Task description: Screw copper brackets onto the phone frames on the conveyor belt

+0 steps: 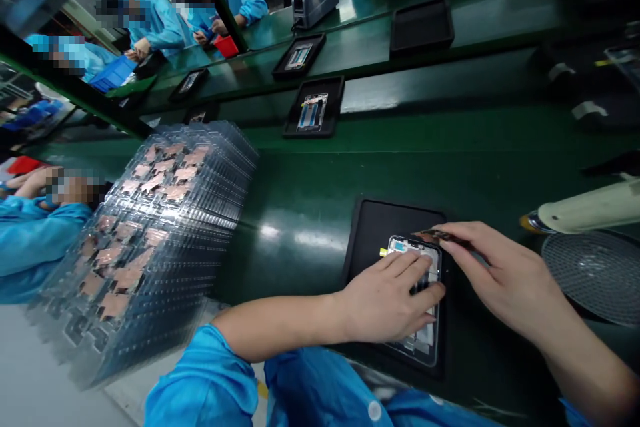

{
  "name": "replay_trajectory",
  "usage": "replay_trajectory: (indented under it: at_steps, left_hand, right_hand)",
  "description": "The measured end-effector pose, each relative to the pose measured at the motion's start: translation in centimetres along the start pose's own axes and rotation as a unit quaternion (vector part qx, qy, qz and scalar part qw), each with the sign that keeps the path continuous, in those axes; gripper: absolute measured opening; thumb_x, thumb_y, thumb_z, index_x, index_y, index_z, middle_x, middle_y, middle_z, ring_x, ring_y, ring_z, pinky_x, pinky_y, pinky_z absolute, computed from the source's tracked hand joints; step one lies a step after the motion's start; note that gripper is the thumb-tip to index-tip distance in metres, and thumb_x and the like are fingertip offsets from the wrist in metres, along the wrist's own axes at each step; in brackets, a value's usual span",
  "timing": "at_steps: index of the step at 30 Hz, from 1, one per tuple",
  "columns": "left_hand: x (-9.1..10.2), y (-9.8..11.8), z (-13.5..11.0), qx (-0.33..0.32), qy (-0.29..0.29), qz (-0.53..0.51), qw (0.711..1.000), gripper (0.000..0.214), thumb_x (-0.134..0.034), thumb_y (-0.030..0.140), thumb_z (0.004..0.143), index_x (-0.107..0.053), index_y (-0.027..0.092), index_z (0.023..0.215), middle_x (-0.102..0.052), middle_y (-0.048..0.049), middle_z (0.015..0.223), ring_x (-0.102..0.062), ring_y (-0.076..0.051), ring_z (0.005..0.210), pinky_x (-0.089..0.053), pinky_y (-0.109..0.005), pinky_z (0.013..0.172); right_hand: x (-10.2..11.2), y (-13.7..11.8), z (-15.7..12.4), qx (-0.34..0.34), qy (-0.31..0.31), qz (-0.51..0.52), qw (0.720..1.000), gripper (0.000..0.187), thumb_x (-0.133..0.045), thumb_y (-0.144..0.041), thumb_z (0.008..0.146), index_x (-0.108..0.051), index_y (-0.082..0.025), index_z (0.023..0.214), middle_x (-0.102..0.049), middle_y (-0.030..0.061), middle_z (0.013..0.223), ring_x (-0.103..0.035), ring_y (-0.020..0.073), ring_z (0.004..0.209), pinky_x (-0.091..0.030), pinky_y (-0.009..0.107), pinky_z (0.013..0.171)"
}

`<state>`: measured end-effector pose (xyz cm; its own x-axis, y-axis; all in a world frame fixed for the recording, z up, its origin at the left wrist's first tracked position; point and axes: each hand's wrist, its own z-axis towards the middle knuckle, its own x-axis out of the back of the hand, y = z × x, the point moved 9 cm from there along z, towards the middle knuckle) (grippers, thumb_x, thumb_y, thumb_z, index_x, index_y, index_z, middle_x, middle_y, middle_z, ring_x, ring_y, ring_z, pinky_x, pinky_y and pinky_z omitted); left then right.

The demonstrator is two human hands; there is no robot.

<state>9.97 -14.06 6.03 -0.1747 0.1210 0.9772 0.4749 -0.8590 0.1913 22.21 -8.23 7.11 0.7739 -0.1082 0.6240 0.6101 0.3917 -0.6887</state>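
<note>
My left hand (387,293) lies across a phone frame (427,343), its fingers stretched out flat over the silvery inside. The frame rests in a shallow black tray (373,223). At the frame's top right corner, my right hand (505,273) pinches a thin, dark and coppery piece like a small circuit board (437,235) between thumb and fingers. The piece's tip points left, over the frame's upper edge. A small yellow tab (383,252) sticks out at the frame's left side.
A tall stack of clear plastic trays (200,233) holding copper-coloured pieces stands at left. Black trays (315,107) with phone frames sit along the green bench (300,213). A pale tool handle (590,210) and round mesh disc (593,277) are at right. Several co-workers in blue (160,20) work opposite.
</note>
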Motion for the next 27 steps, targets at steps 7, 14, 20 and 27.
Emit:
replay_trajectory:
  at_steps: [7, 14, 20, 27]
  left_hand:
    - [1.4, 0.6, -0.3, -0.012, 0.018, 0.000, 1.000, 0.031, -0.044, 0.027, 0.107, -0.063, 0.011, 0.126, -0.059, -0.0177, 0.137, -0.055, -0.028, 0.132, -0.042, -0.040, 0.116]
    - [2.0, 1.8, -1.0, -0.021, 0.029, 0.035, 0.999, 0.029, -0.043, 0.017, 0.105, -0.064, 0.007, 0.122, -0.059, -0.0197, 0.136, -0.058, -0.028, 0.128, -0.043, -0.038, 0.115]
    - [1.9, 1.8, -1.1, -0.018, 0.028, 0.034, 0.999, 0.028, -0.043, 0.017, 0.105, -0.064, 0.008, 0.121, -0.059, -0.0198, 0.138, -0.057, -0.027, 0.129, -0.043, -0.039, 0.114]
    - [1.7, 1.6, -1.1, -0.015, 0.026, 0.021, 0.999, 0.029, -0.043, 0.017, 0.106, -0.063, 0.007, 0.123, -0.057, -0.0195, 0.137, -0.057, -0.027, 0.130, -0.042, -0.039, 0.116]
  right_hand:
    - [-0.3, -1.0, -0.4, 0.039, -0.009, -0.020, 0.999, 0.034, -0.050, -0.055, 0.105, -0.069, -0.026, 0.101, -0.073, -0.0018, 0.092, -0.071, 0.0154, 0.074, -0.059, 0.025, 0.068]
    - [-1.5, -1.1, -0.4, 0.044, -0.045, 0.014, 0.998, 0.026, -0.053, -0.043, 0.104, -0.072, -0.027, 0.099, -0.073, -0.0006, 0.095, -0.071, 0.0172, 0.078, -0.060, 0.028, 0.069]
    - [-1.7, -0.9, -0.5, 0.037, -0.056, 0.035, 0.997, 0.023, -0.056, -0.040, 0.102, -0.074, -0.027, 0.099, -0.073, -0.0003, 0.096, -0.071, 0.0183, 0.080, -0.061, 0.031, 0.071]
    - [-1.9, -1.9, -0.4, 0.057, -0.079, 0.013, 0.995, 0.018, -0.054, -0.030, 0.103, -0.070, -0.024, 0.101, -0.073, -0.0009, 0.097, -0.069, 0.0155, 0.082, -0.058, 0.027, 0.073]
